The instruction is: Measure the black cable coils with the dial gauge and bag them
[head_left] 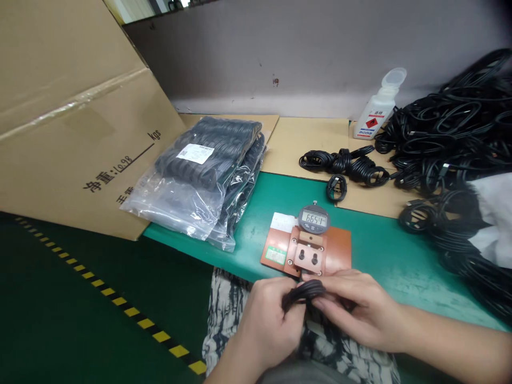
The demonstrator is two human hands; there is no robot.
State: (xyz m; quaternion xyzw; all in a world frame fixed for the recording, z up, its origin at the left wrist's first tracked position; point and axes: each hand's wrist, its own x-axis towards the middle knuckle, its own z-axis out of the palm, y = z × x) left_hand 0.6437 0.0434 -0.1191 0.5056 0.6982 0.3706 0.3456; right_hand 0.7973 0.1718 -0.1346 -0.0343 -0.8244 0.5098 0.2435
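Between my two hands is a coiled black cable (pixel 306 292), held just in front of a gauge fixture. My left hand (pixel 270 314) is closed round the coil's left side. My right hand (pixel 356 304) pinches its right side, with the fingertips close to the fixture's front edge. A short black end of the cable seems to meet the fixture there, but my fingers partly hide it. The orange-brown fixture (pixel 338 248) lies on the green table and carries a grey digital gauge (pixel 314 217) that reads about 6.654.
Bagged cable coils (pixel 212 149) lie at the left beside a large cardboard box (pixel 72 122). Several coiled cables (pixel 348 164) rest on cardboard behind the fixture. A white bottle (pixel 376 114) with its lid up stands near a big heap of black cables (pixel 460 122).
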